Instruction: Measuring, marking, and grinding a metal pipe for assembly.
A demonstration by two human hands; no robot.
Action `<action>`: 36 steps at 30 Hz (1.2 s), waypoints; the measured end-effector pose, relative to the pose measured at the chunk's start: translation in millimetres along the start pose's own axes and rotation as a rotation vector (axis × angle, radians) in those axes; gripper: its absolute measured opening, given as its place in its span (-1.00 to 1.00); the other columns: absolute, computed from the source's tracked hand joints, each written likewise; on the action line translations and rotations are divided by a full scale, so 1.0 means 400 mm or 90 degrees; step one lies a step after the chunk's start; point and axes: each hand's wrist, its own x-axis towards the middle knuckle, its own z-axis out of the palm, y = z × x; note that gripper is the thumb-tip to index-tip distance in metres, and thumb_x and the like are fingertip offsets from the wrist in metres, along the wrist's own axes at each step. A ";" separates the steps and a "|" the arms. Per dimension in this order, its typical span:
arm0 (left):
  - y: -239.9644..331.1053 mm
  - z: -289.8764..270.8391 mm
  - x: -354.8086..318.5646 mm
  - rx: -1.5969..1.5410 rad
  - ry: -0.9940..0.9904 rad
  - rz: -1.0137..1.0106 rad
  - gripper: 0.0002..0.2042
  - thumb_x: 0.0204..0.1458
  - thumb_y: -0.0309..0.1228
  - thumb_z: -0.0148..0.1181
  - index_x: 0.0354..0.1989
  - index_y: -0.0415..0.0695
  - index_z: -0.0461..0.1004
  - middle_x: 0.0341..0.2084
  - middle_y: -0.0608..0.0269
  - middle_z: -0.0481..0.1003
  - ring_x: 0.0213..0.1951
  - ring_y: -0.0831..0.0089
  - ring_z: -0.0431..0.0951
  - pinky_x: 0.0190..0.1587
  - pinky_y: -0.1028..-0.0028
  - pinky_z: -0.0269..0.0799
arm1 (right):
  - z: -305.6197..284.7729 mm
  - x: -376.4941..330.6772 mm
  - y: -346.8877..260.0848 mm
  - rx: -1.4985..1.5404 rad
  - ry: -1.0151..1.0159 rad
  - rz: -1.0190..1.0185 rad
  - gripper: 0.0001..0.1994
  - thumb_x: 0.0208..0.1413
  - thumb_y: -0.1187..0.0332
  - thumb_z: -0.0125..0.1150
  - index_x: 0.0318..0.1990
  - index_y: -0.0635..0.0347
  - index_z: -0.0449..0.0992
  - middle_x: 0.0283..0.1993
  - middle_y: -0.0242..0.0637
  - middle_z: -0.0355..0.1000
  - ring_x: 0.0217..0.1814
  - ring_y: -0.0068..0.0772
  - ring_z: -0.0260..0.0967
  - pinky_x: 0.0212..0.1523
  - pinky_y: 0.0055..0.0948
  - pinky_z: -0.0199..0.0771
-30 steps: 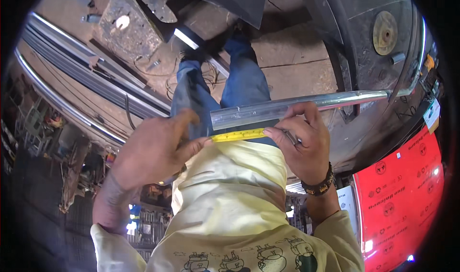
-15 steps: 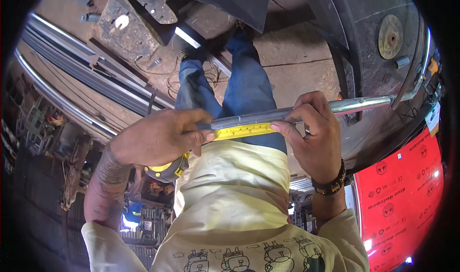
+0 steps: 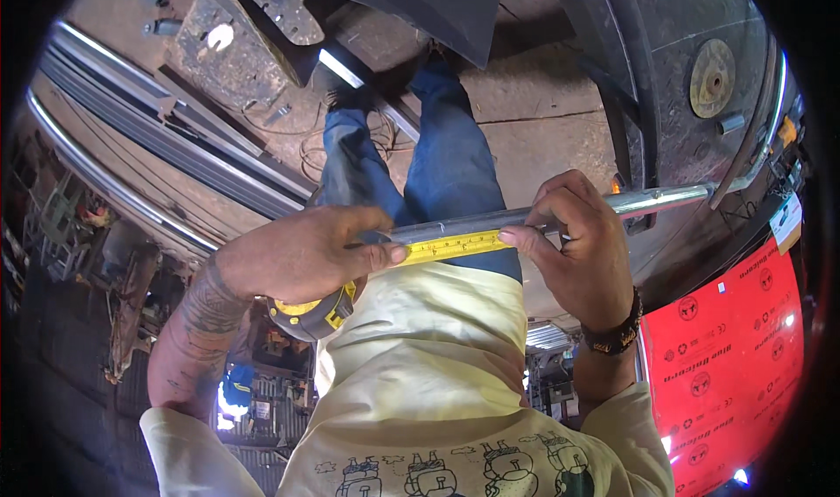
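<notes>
as the view looks straight down, a bundle of long metal bars [image 3: 166,147] sweeps across the upper left of the frame, lying on the dusty concrete floor [image 3: 542,121], with a flat rusty steel plate [image 3: 219,42] just above them. lower down on the left, the left hand [image 3: 302,256] sits near the centre of the frame, fingers curled over the top of a shiny metal pipe [image 3: 647,201], its thumb pressing a yellow measuring tape blade [image 3: 451,247] against the pipe's near side. just under that wrist, the yellow and grey tape measure case [image 3: 311,311] shows, tucked below the palm; whether the hand carries it or it merely hangs there, i cannot tell. the blade runs right along the pipe, touching it, across the middle of the frame above the pale yellow shirt [image 3: 437,366] and the blue jeans [image 3: 451,160]. moving on, the right hand [image 3: 582,248] is right of centre, wrapped around the pipe, thumb tip pinning the blade's far end to the metal, a dark beaded bracelet [image 3: 612,335] on the wrist. the pipe carries on to the upper right, passing a dark curved steel body [image 3: 691,24] with a round rusty disc [image 3: 710,79] on it. in the lower right corner there is a bright red sheet [image 3: 735,322] with dark print.
</notes>
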 end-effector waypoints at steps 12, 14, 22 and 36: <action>-0.024 -0.018 0.033 -0.072 -0.077 -0.040 -0.41 0.19 0.13 -0.01 0.00 -0.24 0.46 -0.43 0.13 0.57 -0.33 0.40 0.59 -0.26 0.42 0.47 | -0.073 0.044 -0.033 0.018 -0.060 0.143 -0.79 0.02 0.45 0.27 -0.21 0.25 0.40 -0.34 -0.20 0.34 -0.43 -0.26 0.32 -0.40 -0.38 0.35; -0.025 -0.019 0.037 -0.069 -0.076 -0.041 -0.41 0.19 0.13 -0.01 0.00 -0.24 0.46 -0.44 0.14 0.56 -0.34 0.42 0.59 -0.27 0.43 0.47 | -0.075 0.058 0.020 0.050 -0.021 0.013 -0.83 0.08 0.49 0.16 -0.17 0.25 0.39 -0.31 -0.20 0.35 -0.42 -0.31 0.31 -0.37 -0.42 0.34; 0.037 -0.054 0.030 -0.052 -0.138 -0.146 -0.44 0.15 0.12 0.09 0.03 -0.16 0.46 -0.42 0.26 0.57 -0.35 0.52 0.55 -0.27 0.52 0.47 | -0.108 0.114 0.015 0.232 0.072 -0.087 -0.70 0.27 0.51 -0.01 0.11 0.41 0.42 0.18 -0.03 0.30 -0.16 -0.39 0.52 -0.19 -0.52 0.51; 0.054 -0.062 0.025 -0.007 -0.152 -0.139 -0.42 0.17 0.19 -0.03 0.05 -0.10 0.47 -0.48 0.19 0.58 -0.42 0.51 0.56 -0.32 0.45 0.46 | -0.063 0.185 -0.003 0.339 -0.220 -0.048 -0.81 0.13 0.61 0.11 -0.09 0.35 0.43 -0.50 -0.39 0.41 -0.58 -0.74 0.29 -0.58 -0.71 0.19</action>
